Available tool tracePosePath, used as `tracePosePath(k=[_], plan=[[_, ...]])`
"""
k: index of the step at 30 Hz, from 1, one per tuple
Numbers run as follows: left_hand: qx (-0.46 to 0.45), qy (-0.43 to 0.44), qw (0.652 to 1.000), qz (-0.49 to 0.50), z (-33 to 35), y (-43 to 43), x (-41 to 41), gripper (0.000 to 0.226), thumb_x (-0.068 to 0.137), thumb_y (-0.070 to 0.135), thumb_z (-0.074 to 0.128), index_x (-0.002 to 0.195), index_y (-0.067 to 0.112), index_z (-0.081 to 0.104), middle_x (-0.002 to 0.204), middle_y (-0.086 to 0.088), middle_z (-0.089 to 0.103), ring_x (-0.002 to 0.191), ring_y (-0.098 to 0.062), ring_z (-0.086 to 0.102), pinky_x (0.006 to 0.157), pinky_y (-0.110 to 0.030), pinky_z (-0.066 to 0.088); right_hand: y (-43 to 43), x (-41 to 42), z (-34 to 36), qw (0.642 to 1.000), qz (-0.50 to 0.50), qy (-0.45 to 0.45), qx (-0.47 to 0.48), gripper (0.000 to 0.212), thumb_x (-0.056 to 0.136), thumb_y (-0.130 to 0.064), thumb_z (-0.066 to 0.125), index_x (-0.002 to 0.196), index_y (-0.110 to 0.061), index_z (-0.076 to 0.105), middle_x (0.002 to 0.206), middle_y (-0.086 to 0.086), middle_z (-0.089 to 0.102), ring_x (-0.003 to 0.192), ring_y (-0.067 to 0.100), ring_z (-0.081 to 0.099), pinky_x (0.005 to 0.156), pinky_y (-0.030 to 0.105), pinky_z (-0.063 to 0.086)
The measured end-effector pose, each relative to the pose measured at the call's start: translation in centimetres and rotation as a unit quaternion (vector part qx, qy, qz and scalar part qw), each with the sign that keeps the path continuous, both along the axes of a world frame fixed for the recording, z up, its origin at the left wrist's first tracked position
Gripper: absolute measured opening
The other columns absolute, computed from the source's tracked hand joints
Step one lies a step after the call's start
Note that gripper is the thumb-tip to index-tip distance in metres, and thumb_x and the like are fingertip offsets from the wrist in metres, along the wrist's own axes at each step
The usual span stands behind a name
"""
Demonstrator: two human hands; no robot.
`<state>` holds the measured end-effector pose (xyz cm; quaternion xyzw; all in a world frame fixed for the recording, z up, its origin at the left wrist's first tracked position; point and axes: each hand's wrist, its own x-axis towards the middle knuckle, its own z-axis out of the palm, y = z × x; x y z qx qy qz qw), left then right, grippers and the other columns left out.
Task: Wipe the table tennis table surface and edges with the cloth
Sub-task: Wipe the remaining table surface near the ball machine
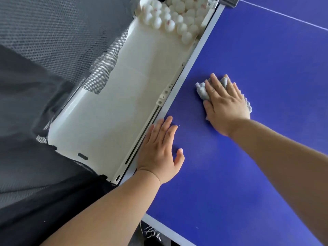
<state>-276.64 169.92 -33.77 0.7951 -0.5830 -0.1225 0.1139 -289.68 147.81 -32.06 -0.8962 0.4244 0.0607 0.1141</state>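
The blue table tennis table (257,157) fills the right half of the view, with a white edge line (193,59) along its left side. My right hand (225,103) lies flat with straight fingers on a crumpled grey cloth (201,90), pressing it onto the blue surface a short way in from the edge line. My left hand (159,150) rests flat, fingers spread, on the table at the left edge, below and left of the cloth. It holds nothing.
A white ball-collecting tray (110,112) runs along the table's left edge, with several white balls (174,16) piled at its far end. Dark mesh netting (53,50) covers the left. A white centre line (284,14) crosses the far right.
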Motion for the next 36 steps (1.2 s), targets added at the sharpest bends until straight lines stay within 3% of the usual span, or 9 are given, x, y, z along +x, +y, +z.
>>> tracePosePath(k=[4,9,11,18,22,26,29,33,36], plan=[[0.021,0.016,0.998,0.058,0.8,0.0,0.0,0.074,0.091,0.037,0.048,0.156,0.005,0.036,0.168,-0.012,0.028,0.157,-0.03,0.024,0.127,-0.047,0.021,9.4,-1.3,-0.5,0.997,0.08,0.018,0.009,0.064,0.105,-0.052,0.017,0.164,-0.027,0.021,0.173,-0.008,0.01,0.16,0.026,0.002,0.13,0.041,0.0],[0.091,0.005,0.992,0.085,1.6,5.8,0.1,0.08,0.094,0.031,0.047,0.164,0.004,0.019,0.173,-0.013,0.005,0.161,-0.028,0.005,0.13,-0.043,0.007,10.8,-2.8,0.1,0.984,0.157,0.076,0.046,0.07,0.1,-0.058,0.0,0.163,-0.031,-0.017,0.164,-0.015,-0.034,0.155,0.019,-0.029,0.128,0.039,-0.011],[0.1,-0.025,0.994,0.032,1.3,9.9,0.6,0.081,0.092,0.036,0.04,0.163,0.002,0.02,0.173,-0.015,0.006,0.161,-0.029,0.007,0.129,-0.046,0.012,8.5,-2.2,0.1,0.982,0.167,0.076,0.04,0.07,0.1,-0.058,0.0,0.162,-0.033,-0.018,0.164,-0.017,-0.033,0.155,0.016,-0.027,0.128,0.038,-0.009],[0.065,-0.044,0.997,-0.014,0.1,11.6,1.2,0.086,0.088,0.041,0.047,0.161,0.0,0.027,0.171,-0.018,0.017,0.16,-0.032,0.012,0.128,-0.051,0.019,5.5,7.1,0.2,0.998,-0.046,0.009,0.036,0.063,0.104,-0.055,0.014,0.164,-0.036,0.008,0.171,-0.017,-0.009,0.159,0.022,-0.012,0.127,0.039,-0.005],[0.062,-0.034,0.997,-0.005,0.5,11.7,1.2,0.089,0.088,0.044,0.047,0.16,-0.004,0.027,0.17,-0.021,0.018,0.159,-0.034,0.017,0.127,-0.052,0.019,14.2,4.1,0.2,0.983,0.168,0.065,0.017,0.072,0.104,-0.058,0.034,0.166,-0.03,0.011,0.174,-0.009,-0.001,0.16,0.029,-0.006,0.127,0.042,-0.006],[0.086,-0.045,0.995,-0.01,0.9,11.7,1.2,0.092,0.091,0.051,0.039,0.161,-0.006,0.019,0.17,-0.022,0.01,0.16,-0.033,0.011,0.128,-0.051,0.017,18.1,-4.7,0.3,0.955,0.283,0.075,0.052,0.067,0.107,-0.057,0.005,0.167,-0.027,0.001,0.174,-0.005,-0.003,0.16,0.027,-0.003,0.128,0.042,0.002],[0.09,-0.045,0.995,-0.014,0.6,11.7,1.3,0.091,0.092,0.051,0.035,0.161,-0.005,0.016,0.171,-0.021,0.007,0.16,-0.032,0.008,0.129,-0.05,0.014,11.6,-6.0,0.2,0.987,0.137,0.089,0.003,0.069,0.099,-0.057,-0.006,0.161,-0.031,-0.02,0.171,-0.009,-0.016,0.159,0.026,-0.016,0.128,0.035,-0.01],[0.094,-0.043,0.994,-0.018,0.5,11.8,1.3,0.091,0.093,0.052,0.029,0.163,-0.002,0.007,0.172,-0.019,-0.001,0.161,-0.03,0.001,0.13,-0.047,0.006,9.5,-2.6,0.5,0.992,-0.114,0.036,0.032,0.066,0.103,-0.056,0.015,0.164,-0.038,0.004,0.171,-0.021,-0.011,0.158,0.014,-0.012,0.126,0.036,-0.003],[0.085,-0.032,0.996,-0.011,0.6,12.0,1.3,0.091,0.092,0.051,0.028,0.162,-0.003,0.008,0.172,-0.02,0.002,0.161,-0.03,0.005,0.13,-0.046,0.006,15.3,0.0,0.1,0.995,-0.097,0.017,0.007,0.062,0.104,-0.051,0.024,0.163,-0.035,0.013,0.172,-0.014,-0.002,0.158,0.02,-0.005,0.128,0.042,0.004]])
